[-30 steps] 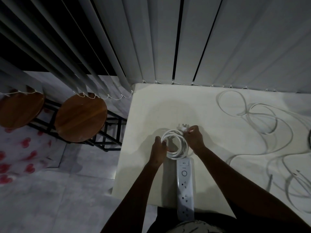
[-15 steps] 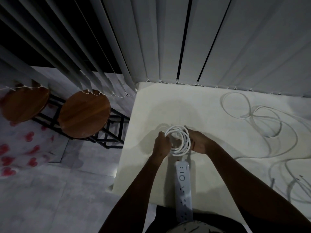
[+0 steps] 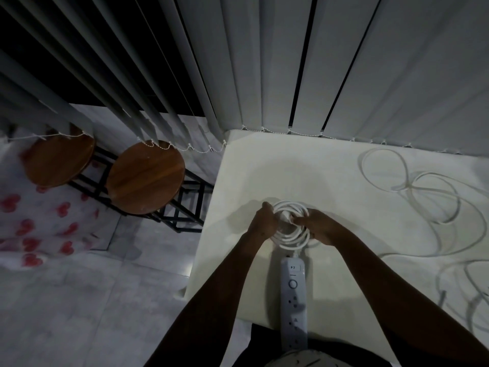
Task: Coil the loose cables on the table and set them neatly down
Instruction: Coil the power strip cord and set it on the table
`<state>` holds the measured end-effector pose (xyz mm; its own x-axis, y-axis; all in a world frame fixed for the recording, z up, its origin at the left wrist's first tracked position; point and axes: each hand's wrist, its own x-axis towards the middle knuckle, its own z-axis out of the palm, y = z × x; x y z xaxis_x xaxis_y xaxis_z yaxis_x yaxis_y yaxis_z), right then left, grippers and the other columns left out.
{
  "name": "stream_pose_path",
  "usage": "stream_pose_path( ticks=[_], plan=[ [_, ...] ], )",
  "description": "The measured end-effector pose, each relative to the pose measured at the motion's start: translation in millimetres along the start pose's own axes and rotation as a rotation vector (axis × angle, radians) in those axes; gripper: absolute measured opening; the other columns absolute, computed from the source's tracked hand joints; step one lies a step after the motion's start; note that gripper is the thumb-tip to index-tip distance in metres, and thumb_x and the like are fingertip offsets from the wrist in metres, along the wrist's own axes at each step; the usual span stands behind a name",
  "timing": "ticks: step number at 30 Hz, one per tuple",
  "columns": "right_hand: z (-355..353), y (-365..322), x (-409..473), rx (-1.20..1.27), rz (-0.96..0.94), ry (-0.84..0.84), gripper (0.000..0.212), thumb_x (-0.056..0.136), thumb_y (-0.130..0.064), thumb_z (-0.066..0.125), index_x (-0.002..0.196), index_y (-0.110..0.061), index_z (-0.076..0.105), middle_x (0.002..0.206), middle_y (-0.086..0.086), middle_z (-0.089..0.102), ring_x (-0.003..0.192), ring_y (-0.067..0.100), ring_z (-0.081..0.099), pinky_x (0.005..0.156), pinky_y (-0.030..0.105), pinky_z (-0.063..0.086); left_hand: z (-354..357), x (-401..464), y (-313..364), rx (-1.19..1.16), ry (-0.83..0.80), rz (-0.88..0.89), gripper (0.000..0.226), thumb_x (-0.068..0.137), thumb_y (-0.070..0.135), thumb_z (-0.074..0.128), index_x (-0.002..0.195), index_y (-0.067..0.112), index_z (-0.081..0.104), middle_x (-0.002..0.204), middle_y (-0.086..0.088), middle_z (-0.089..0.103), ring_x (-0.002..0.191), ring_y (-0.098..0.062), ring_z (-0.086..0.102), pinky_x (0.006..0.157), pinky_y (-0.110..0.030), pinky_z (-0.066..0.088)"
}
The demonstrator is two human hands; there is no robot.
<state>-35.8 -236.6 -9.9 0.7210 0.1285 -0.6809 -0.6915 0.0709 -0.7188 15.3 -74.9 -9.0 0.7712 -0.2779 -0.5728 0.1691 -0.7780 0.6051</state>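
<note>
A white cable coil (image 3: 293, 239) lies at the head of a white power strip (image 3: 294, 295) on the pale table (image 3: 330, 186). My left hand (image 3: 264, 221) grips the coil's left side. My right hand (image 3: 316, 226) holds the right side, with its fingers reaching into the middle of the loops; the plug is hidden there. A long loose white cable (image 3: 423, 197) sprawls in wide loops over the right half of the table, apart from both hands.
Two round wooden stools (image 3: 144, 177) on black frames stand left of the table. Vertical blinds (image 3: 264, 62) hang along the table's far edge. More grey cable ends (image 3: 476, 305) lie at the right edge. The power strip overhangs the near table edge.
My right hand has swung from the coil's far side, where it held the plug, down across the loops into the middle. The coil looks tighter and lies flatter on the table.
</note>
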Motion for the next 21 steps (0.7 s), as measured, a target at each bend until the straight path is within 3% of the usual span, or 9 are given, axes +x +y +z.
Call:
stream_pose_path(
  ticks=[4,8,11,15,17,21],
  plan=[
    [-15,-6,-4,-0.042,0.095,-0.19,0.04,0.086,-0.001,0.063,0.124,-0.011,0.056,0.115,0.019,0.066,0.101,0.032,0.064,0.09,0.047,0.051,-12,7,6,0.084,-0.061,0.119,0.036,0.088,0.007,0.054,0.123,0.001,0.055,0.124,-0.021,0.062,0.116,-0.035,0.057,0.097,-0.037,0.045],
    [-25,-7,-2,-0.012,0.185,-0.288,0.051,0.083,-0.004,0.068,0.13,-0.012,0.052,0.127,0.018,0.061,0.112,0.033,0.059,0.101,0.052,0.043,-25,14,16,0.035,-0.138,0.1,0.024,0.081,-0.003,0.056,0.103,-0.007,0.066,0.107,-0.026,0.068,0.099,-0.033,0.065,0.075,-0.033,0.047],
    [-33,-5,-1,0.011,0.17,-0.341,0.056,0.079,-0.006,0.072,0.13,-0.017,0.053,0.128,0.017,0.061,0.115,0.034,0.059,0.098,0.052,0.046,-33,13,16,-0.161,-0.295,-0.005,0.029,0.079,-0.013,0.052,0.105,-0.01,0.063,0.098,-0.028,0.068,0.083,-0.028,0.063,0.07,-0.031,0.046],
    [-36,5,-3,0.074,0.102,-0.362,0.058,0.077,-0.007,0.072,0.13,-0.017,0.053,0.129,0.02,0.06,0.116,0.036,0.057,0.097,0.054,0.045,-44,6,15,-0.48,-0.593,-0.091,0.032,0.079,-0.023,0.047,0.097,-0.001,0.062,0.072,-0.006,0.07,0.064,-0.017,0.067,0.062,-0.024,0.056],
    [-33,8,-3,0.123,0.076,-0.311,0.056,0.076,-0.007,0.07,0.129,-0.015,0.055,0.128,0.022,0.06,0.113,0.037,0.058,0.097,0.056,0.043,-43,4,13,-0.567,-0.618,-0.132,0.033,0.081,-0.024,0.043,0.099,-0.002,0.06,0.074,-0.008,0.069,0.067,-0.018,0.067,0.066,-0.025,0.057],
    [-23,13,-5,0.272,-0.024,-0.197,0.053,0.075,-0.006,0.064,0.127,-0.001,0.054,0.121,0.028,0.06,0.106,0.04,0.058,0.092,0.051,0.047,-28,1,12,-0.658,-0.596,-0.272,0.035,0.088,-0.017,0.039,0.114,-0.001,0.056,0.096,-0.015,0.066,0.087,-0.026,0.062,0.087,-0.037,0.049]
  ],
)
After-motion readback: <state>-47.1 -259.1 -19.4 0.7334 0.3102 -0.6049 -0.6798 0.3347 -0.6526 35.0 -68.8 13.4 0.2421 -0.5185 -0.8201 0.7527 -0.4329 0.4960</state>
